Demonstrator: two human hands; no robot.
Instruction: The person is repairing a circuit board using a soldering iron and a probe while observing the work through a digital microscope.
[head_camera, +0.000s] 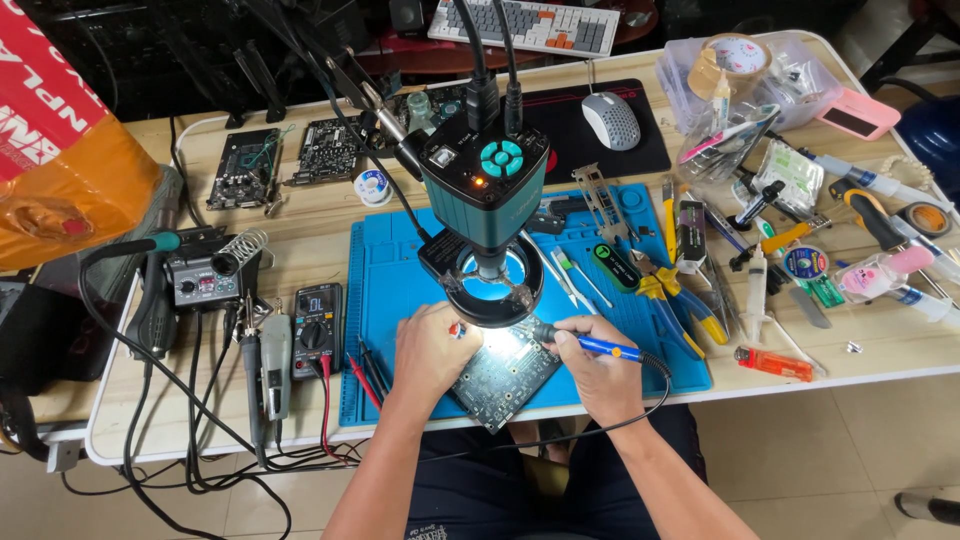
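Observation:
A dark circuit board (505, 378) lies tilted on the blue work mat (385, 290) near the table's front edge, lit from above by the ring light (494, 295) of a teal microscope camera (484, 170). My left hand (432, 347) rests on the board's left edge, fingers curled around something small that I cannot make out. My right hand (597, 372) grips a blue-handled soldering iron (590, 344), whose tip points left onto the lit part of the board.
Pliers (672, 290), tweezers, syringes and a lighter (775, 363) lie right of the mat. A multimeter (317, 328) and soldering station (203, 273) stand left. Spare boards, a mouse (611, 120) and keyboard (525, 24) sit behind. Cables hang off the front left.

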